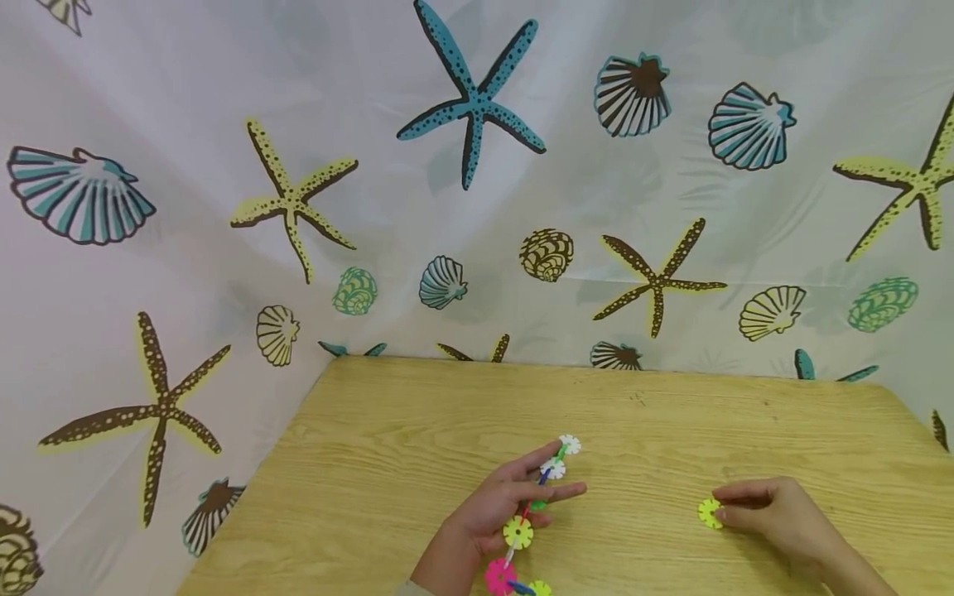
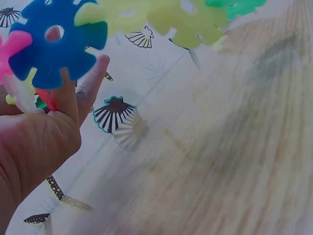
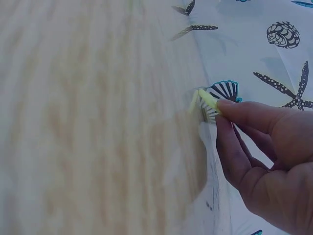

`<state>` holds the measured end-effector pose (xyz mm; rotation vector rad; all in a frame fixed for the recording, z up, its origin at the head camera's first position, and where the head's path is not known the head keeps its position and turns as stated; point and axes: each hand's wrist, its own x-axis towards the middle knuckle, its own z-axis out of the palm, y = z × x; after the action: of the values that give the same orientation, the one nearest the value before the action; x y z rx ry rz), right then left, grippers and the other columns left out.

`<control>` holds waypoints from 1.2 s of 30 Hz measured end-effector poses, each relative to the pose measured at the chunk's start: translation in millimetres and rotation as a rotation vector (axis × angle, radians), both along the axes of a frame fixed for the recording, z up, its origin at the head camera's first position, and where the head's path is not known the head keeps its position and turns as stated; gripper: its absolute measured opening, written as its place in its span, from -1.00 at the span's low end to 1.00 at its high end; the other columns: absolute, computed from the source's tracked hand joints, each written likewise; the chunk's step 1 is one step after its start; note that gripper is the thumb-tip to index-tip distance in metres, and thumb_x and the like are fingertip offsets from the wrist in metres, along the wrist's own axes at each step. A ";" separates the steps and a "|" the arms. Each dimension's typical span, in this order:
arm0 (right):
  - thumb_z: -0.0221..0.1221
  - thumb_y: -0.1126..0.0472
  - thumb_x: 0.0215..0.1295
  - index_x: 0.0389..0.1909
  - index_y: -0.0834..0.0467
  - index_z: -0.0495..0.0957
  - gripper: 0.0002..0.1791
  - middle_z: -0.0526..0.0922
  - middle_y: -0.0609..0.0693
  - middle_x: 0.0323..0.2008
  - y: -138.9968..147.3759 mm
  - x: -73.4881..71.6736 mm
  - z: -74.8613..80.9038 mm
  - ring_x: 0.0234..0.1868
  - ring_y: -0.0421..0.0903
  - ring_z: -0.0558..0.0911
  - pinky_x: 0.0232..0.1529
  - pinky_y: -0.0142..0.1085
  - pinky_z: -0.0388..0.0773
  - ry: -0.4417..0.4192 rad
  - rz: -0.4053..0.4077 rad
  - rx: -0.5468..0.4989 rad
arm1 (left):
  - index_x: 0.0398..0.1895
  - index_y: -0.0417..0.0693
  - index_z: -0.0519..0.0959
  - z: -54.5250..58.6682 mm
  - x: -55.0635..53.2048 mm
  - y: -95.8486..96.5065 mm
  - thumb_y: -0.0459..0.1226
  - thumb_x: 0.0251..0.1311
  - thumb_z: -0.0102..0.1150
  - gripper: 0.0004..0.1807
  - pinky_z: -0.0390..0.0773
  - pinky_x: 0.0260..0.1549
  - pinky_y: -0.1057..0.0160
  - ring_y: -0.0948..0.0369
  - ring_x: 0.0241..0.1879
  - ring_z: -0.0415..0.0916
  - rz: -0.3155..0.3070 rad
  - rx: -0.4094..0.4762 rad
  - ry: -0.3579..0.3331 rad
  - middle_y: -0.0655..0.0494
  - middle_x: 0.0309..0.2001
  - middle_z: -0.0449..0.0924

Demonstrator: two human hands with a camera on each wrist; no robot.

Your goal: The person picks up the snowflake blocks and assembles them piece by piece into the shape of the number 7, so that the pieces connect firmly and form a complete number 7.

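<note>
A chain of notched plastic snowflake discs (image 1: 517, 532) in white, green, blue, red, yellow and pink runs across my left hand (image 1: 488, 505). The hand holds the chain among its fingers, a couple of which stick out fairly straight. In the left wrist view a blue disc (image 2: 58, 41) hangs close to the camera, joined to pink and yellow ones. Off to the right, my right hand (image 1: 793, 517) pinches a single yellow snowflake disc (image 1: 706, 513) between thumb and fingertips, just above the table. That disc shows edge-on in the right wrist view.
Below both hands lies a wood-grain table (image 1: 417, 414). A white cloth (image 1: 358, 149) printed with starfish and shells hangs behind it and along its sides. The chain's lower end runs out of the head view at the bottom.
</note>
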<state>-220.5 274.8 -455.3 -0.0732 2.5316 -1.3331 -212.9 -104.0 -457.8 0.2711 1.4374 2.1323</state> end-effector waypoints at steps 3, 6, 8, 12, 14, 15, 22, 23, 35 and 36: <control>0.42 0.06 0.17 0.00 0.25 0.71 -0.55 0.74 0.12 0.00 -2.9 -0.9 0.3 0.04 -0.05 0.69 -0.11 -0.37 0.68 -0.012 -0.015 0.023 | 0.55 0.15 0.19 0.1 0.1 -0.1 -0.33 0.48 -0.07 -0.39 0.52 -0.49 0.52 0.14 0.25 0.54 0.005 -0.001 0.001 -0.14 0.62 -0.39; 0.41 0.02 0.18 -0.02 0.22 0.72 -0.57 0.74 0.10 0.02 -6.3 -2.2 0.5 0.19 0.13 0.62 -0.03 -0.29 0.69 -0.020 -0.020 0.038 | 0.55 0.15 0.18 -0.5 0.1 -0.3 -0.34 0.48 -0.07 -0.39 0.51 -0.49 0.52 0.15 0.25 0.55 0.004 -0.006 -0.002 -0.15 0.62 -0.40; 0.41 0.00 0.18 -0.03 0.20 0.73 -0.57 0.74 0.08 0.03 -9.0 -3.4 1.2 0.24 0.17 0.57 0.01 -0.25 0.68 -0.028 -0.035 0.042 | 0.56 0.15 0.18 -0.9 0.0 -0.3 -0.34 0.48 -0.08 -0.39 0.51 -0.49 0.53 0.15 0.25 0.54 0.002 -0.005 -0.004 -0.16 0.62 -0.41; 0.40 0.00 0.19 -0.04 0.22 0.73 -0.57 0.73 0.06 0.05 -13.6 -5.6 2.6 0.18 0.04 0.63 0.02 -0.25 0.67 -0.050 -0.056 -0.003 | 0.56 0.15 0.18 -1.2 0.3 -0.3 -0.33 0.48 -0.07 -0.39 0.50 -0.49 0.52 0.14 0.26 0.54 0.006 0.004 -0.008 -0.16 0.62 -0.39; 0.39 0.04 0.21 -0.03 0.30 0.71 -0.56 0.73 0.08 0.05 -15.6 -5.6 2.7 0.08 -0.13 0.67 0.00 -0.26 0.68 -0.060 -0.037 -0.081 | 0.55 0.15 0.18 -0.9 0.5 -0.3 -0.32 0.48 -0.06 -0.39 0.50 -0.49 0.51 0.13 0.26 0.54 0.009 0.008 -0.011 -0.16 0.62 -0.38; 0.39 0.07 0.22 -0.03 0.34 0.70 -0.55 0.73 0.09 0.05 -16.6 -5.5 2.6 0.03 -0.21 0.68 -0.02 -0.28 0.69 -0.067 -0.026 -0.121 | 0.55 0.15 0.19 -0.8 0.8 -0.5 -0.32 0.48 -0.06 -0.39 0.50 -0.49 0.51 0.13 0.26 0.54 0.010 0.006 -0.010 -0.15 0.62 -0.38; 0.33 0.17 0.29 -0.01 0.48 0.62 -0.55 0.74 0.08 -0.03 -24.5 -7.2 0.5 -0.10 -0.29 0.70 -0.04 -0.30 0.70 -0.119 0.042 -0.294 | 0.55 0.15 0.19 0.1 1.4 -1.1 -0.34 0.46 -0.03 -0.38 0.51 -0.49 0.51 0.14 0.26 0.54 0.010 -0.001 -0.012 -0.14 0.63 -0.34; 0.32 0.19 0.30 0.00 0.51 0.60 -0.56 0.74 0.07 -0.05 -25.3 -7.8 -0.1 -0.10 -0.25 0.72 -0.03 -0.30 0.70 -0.126 0.052 -0.317 | 0.55 0.16 0.19 0.1 1.3 -1.2 -0.33 0.46 -0.02 -0.38 0.50 -0.49 0.51 0.15 0.26 0.54 0.010 -0.002 -0.014 -0.14 0.63 -0.34; 0.27 0.27 0.34 0.04 0.52 0.57 -0.60 0.70 0.02 -0.10 -39.5 -13.4 -0.6 -0.08 -0.16 0.74 0.02 -0.24 0.69 -0.183 0.043 -0.454 | 0.56 0.12 0.16 1.9 0.9 -2.8 -0.39 0.43 -0.04 -0.33 0.57 -0.46 0.54 0.13 0.27 0.53 -0.007 0.012 -0.015 -0.17 0.62 -0.42; 0.27 0.28 0.34 0.04 0.51 0.57 -0.60 0.70 0.02 -0.10 -40.8 -14.0 -0.6 -0.08 -0.16 0.74 0.03 -0.24 0.69 -0.183 0.041 -0.459 | 0.56 0.12 0.16 1.9 0.9 -3.0 -0.40 0.43 -0.04 -0.34 0.57 -0.46 0.54 0.13 0.27 0.53 -0.007 0.016 -0.016 -0.17 0.62 -0.42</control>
<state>-234.5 234.0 -455.9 -0.0887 2.0247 -1.7870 -212.1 -107.0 -455.9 0.2641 1.4094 2.1361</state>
